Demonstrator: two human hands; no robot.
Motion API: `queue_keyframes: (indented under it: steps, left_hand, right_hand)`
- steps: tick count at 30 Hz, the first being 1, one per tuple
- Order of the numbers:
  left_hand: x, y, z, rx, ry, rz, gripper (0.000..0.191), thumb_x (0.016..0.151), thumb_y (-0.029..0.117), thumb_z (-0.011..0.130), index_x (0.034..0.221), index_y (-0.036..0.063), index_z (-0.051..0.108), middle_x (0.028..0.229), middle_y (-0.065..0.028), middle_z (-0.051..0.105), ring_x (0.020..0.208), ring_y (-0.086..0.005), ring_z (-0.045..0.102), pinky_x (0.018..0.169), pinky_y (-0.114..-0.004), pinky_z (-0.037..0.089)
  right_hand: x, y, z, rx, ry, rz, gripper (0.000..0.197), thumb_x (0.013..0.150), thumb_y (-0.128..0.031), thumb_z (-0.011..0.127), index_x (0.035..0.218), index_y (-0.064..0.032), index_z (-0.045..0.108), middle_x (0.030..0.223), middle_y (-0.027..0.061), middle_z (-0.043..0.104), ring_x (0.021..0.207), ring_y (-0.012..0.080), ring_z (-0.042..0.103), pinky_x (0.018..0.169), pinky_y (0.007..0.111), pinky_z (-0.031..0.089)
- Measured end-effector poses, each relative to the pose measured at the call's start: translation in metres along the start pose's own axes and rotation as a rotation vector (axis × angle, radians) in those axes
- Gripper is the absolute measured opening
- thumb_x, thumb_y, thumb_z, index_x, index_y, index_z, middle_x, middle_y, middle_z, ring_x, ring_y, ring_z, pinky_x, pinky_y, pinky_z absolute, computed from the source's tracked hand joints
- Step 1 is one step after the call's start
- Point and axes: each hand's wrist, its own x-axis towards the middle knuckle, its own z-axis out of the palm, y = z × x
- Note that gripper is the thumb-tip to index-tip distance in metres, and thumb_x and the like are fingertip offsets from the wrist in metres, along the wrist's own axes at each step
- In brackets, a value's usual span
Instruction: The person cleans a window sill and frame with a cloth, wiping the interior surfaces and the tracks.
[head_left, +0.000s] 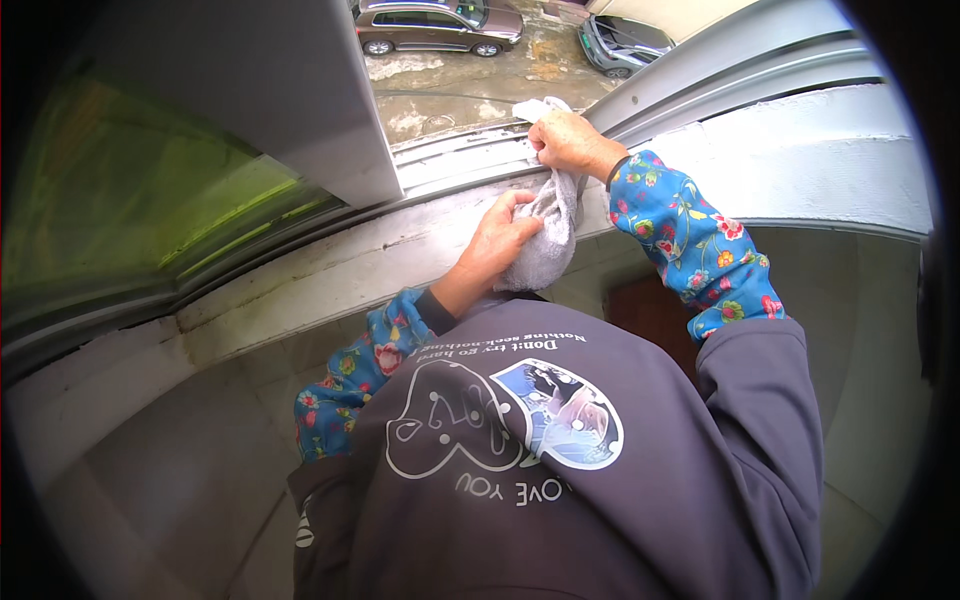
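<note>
A light grey terry cloth (546, 251) hangs bunched over the inner edge of the window sill (427, 236). My left hand (501, 236) grips its lower, hanging part between thumb and fingers. Higher up, my right hand (571, 142) is closed on the same cloth at the metal window track (465, 166). A white end of the cloth sticks out past my right fist, over the outer side of the track. Folds and my fingers hide part of the cloth. Floral blue sleeve covers (690, 232) are on both my forearms.
A wide window frame post (322, 97) stands left of the opening, with greenish glass (135, 187) beside it. At right, a metal frame (735, 67) borders the opening. Outside and below are a brown car (435, 26) and a grey car (624, 43) on wet ground.
</note>
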Motion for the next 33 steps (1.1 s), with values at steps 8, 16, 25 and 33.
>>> queue_keyframes:
  steps: [8,16,25,33]
  left_hand:
    - [-0.030,-0.002,-0.034,-0.082,0.012,-0.001,0.039,0.087,0.003,0.054,0.124,-0.0011,0.044,0.109,-0.0117,0.059,0.095,-0.0155,0.060,0.082,-0.028,0.050]
    - [-0.012,0.010,-0.021,-0.064,-0.022,-0.136,0.041,0.085,0.003,0.055,0.125,-0.0006,0.044,0.103,-0.0145,0.061,0.089,-0.0172,0.062,0.079,-0.029,0.052]
    - [0.012,0.016,0.001,0.080,-0.174,-0.121,0.045,0.083,0.004,0.056,0.126,-0.0013,0.043,0.103,-0.0134,0.061,0.086,-0.0164,0.062,0.074,-0.028,0.052]
    - [0.010,0.026,-0.014,-0.088,-0.103,-0.188,0.039,0.084,0.003,0.054,0.122,-0.0022,0.045,0.106,-0.0132,0.060,0.092,-0.0171,0.061,0.081,-0.029,0.051]
  right_hand:
    - [0.035,-0.072,0.015,0.283,0.112,-0.295,0.009,0.062,-0.013,0.063,0.064,-0.0048,0.063,0.064,0.0176,0.060,0.065,0.0361,0.061,0.062,0.043,0.048]
    - [-0.011,-0.028,0.003,-0.026,0.129,-0.019,0.020,0.073,-0.022,0.067,0.089,-0.0100,0.067,0.090,0.0102,0.066,0.096,0.0313,0.061,0.077,0.044,0.048]
    - [-0.018,-0.003,0.009,-0.027,0.311,0.291,0.015,0.078,-0.017,0.057,0.084,-0.0080,0.066,0.082,0.0156,0.066,0.083,0.0338,0.065,0.073,0.044,0.050]
    - [0.002,-0.024,-0.001,0.140,0.240,0.195,0.017,0.075,-0.019,0.062,0.087,-0.0097,0.068,0.088,0.0141,0.067,0.089,0.0325,0.064,0.075,0.043,0.049]
